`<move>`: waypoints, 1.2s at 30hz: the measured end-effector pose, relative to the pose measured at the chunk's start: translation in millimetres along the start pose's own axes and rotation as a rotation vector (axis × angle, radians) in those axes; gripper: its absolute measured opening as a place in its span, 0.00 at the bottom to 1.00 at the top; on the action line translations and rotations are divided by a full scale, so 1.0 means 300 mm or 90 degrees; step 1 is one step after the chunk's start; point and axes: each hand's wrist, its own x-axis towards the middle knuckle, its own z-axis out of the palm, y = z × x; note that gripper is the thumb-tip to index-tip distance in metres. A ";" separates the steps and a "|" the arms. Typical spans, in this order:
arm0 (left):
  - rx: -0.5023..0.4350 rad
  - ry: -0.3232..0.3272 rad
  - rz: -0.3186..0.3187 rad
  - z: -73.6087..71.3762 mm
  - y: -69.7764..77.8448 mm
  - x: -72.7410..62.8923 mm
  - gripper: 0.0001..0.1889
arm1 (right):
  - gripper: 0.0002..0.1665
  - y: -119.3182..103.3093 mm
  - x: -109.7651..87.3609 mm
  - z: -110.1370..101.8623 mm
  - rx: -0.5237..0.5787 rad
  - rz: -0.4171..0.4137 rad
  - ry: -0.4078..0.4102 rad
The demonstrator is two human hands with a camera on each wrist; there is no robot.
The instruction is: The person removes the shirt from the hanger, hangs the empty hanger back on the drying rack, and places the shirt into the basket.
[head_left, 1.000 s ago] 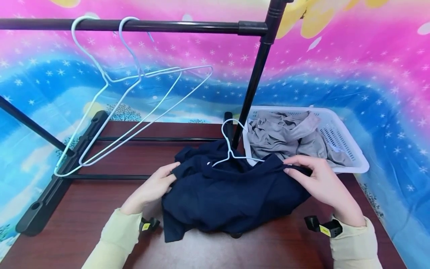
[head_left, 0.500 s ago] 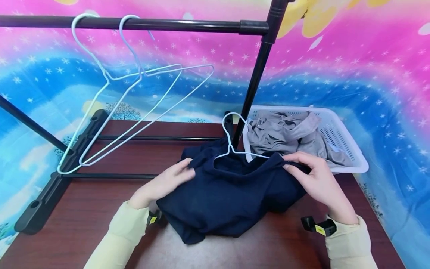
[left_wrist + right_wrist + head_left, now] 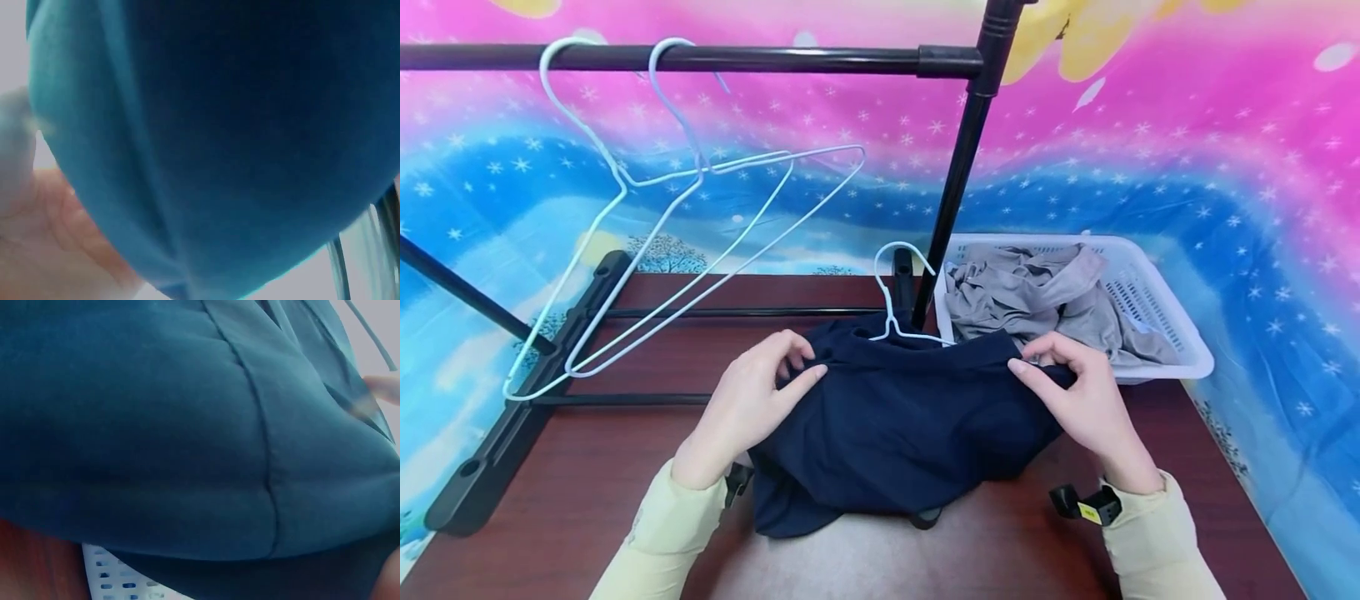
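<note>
The dark blue shirt [image 3: 895, 417], a white hanger [image 3: 895, 308] poking from its collar, lies on the table [image 3: 587, 500] before the basket [image 3: 1157, 317], its shoulders pinched by the left hand [image 3: 752, 400] and right hand [image 3: 1075, 392].

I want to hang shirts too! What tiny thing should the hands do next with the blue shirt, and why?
Probably lift the shirt a little off the table, by its shoulders. The left hand and right hand each pinch the top edge, and the hanger hook already pokes out at the neck, so it looks threaded. The rail waits above.
</note>
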 end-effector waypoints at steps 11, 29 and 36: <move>-0.099 -0.017 0.084 -0.014 0.012 0.039 0.06 | 0.10 0.021 0.022 0.033 -0.029 -0.046 0.024; -0.199 0.043 0.170 0.028 0.047 0.040 0.09 | 0.09 -0.050 0.030 0.117 -0.016 -0.056 -0.011; -0.208 -0.005 0.184 0.081 0.080 0.036 0.08 | 0.17 -0.058 0.018 0.168 0.048 -0.074 -0.013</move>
